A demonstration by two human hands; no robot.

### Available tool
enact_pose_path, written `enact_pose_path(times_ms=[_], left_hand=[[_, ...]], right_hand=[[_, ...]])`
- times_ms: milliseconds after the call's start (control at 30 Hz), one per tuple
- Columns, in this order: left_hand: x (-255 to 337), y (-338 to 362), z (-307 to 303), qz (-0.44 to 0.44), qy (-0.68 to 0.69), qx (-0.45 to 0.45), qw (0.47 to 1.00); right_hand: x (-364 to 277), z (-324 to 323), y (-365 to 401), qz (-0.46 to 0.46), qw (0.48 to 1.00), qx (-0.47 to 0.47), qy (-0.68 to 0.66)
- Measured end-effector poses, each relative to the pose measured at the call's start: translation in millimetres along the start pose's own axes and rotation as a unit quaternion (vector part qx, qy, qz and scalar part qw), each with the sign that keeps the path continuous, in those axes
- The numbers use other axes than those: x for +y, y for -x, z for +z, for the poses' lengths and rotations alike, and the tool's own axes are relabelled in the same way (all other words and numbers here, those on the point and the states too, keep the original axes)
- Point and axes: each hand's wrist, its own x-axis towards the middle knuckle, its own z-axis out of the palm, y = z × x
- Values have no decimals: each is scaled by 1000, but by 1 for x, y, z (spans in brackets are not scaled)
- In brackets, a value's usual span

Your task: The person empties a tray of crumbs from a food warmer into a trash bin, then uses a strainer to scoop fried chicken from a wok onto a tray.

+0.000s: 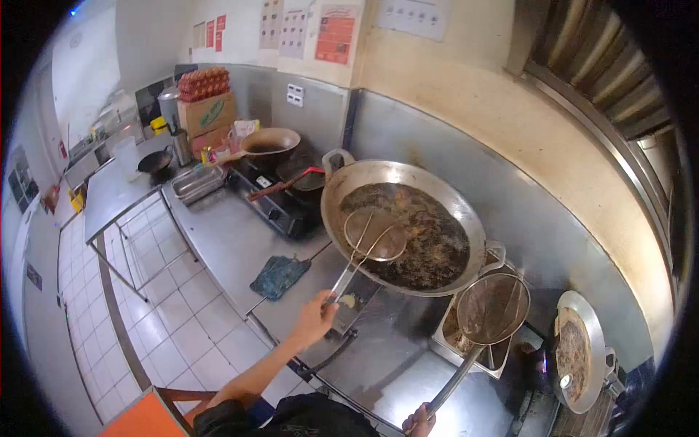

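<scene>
In the head view, the handle of a mesh skimmer [375, 237] is gripped by the left hand [318, 318], and its round basket is held over the near left part of a large wok [382, 173] of dark, bubbling oil; whether the oil is touched by the mesh cannot be told. The long handle of a second strainer [494, 309] is grasped by the right hand [419, 422], which is partly cut off by the lower edge. The basket of this strainer is positioned above a metal tray [444, 345], just beside the wok. Farther right, dark contents are held in a smaller pan [595, 349]. To the left, a crumpled blue cloth [279, 277] is seen on the steel counter [397, 335], near a black stove [273, 211].
</scene>
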Motion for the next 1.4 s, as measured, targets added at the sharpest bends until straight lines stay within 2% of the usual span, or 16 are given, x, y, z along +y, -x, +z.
enact_pose_path(times_ms=[33,233,367,433,567,667,767,833,867,933,1067,1100,1167,1233,1300,1400], left_hand=[[0,4,6,-5,50,9,999],[9,10,36,-3,72,35,997],[26,18,40,-12,85,5,996],[19,20,49,19,89,25,996],[22,24,58,25,112,4,993],[10,32,75,10,157,21,987],[25,39,88,-69,225,-35,971],[21,36,105,-27,233,-60,970],[40,38,113,-11,225,-105,969],[87,45,116,-36,314,-113,942],[160,50,175,17,370,-245,896],[185,53,195,22,370,-253,894],[237,55,233,0,324,-354,877],[285,63,279,27,303,-419,856],[323,55,342,90,203,-458,861],[387,56,419,125,97,-480,863]], right_hand=[[1,-2,4,4,1000,0,7],[-9,-9,19,-49,996,28,71],[-16,-21,17,-131,986,30,102],[-36,-10,27,-136,986,41,91],[-66,-15,30,-176,979,49,92],[-97,-14,27,-181,978,96,43],[-128,-35,42,-231,968,88,38],[-151,-57,49,-226,968,109,8],[-161,-69,55,-232,965,120,-3],[-185,-93,68,-251,958,138,-6],[-222,-169,76,-267,942,203,9],[-229,-193,75,-271,940,209,5],[-245,-242,64,-277,929,242,50],[-256,-294,55,-281,915,273,93],[-267,-340,45,-264,894,323,162],[-267,-405,19,-253,871,362,212]])
